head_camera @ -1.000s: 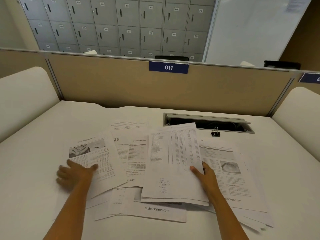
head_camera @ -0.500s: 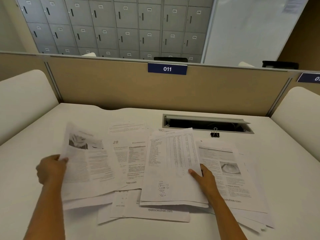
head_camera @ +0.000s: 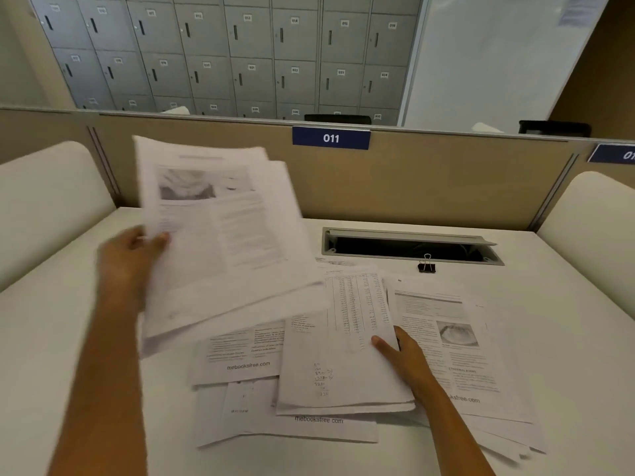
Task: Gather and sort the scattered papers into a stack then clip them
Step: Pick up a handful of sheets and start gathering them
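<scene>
- White sheets (head_camera: 220, 231), blurred, are pinched at their left edge by the left hand (head_camera: 132, 259), raised at ten o'clock.
- Right hand (head_camera: 403, 355) lies flat, fingers spread, pinning the table page (head_camera: 347, 341) at four o'clock.
- Best lay the raised sheets squarely onto it; the clip (head_camera: 426, 264) waits on the counter (head_camera: 567, 338) at two o'clock.

Two hands (head_camera: 130, 259), one binder clip (head_camera: 426, 266), papers (head_camera: 343, 359) overlapped beyond counting, two blue number plates (head_camera: 331, 138).

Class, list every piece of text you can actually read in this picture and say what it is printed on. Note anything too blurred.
"011": blue sign on the desk partition.
"mebooksfree.com": foot of the left sheet.
"mebooksfree.com": foot of the bottom sheet.
"ksfree.com": cut-off footer of the right sheet.
"021", "022": locker doors; other locker numbers uncertain.
Body text, table figures and handwriting: too small or blurred.
</scene>
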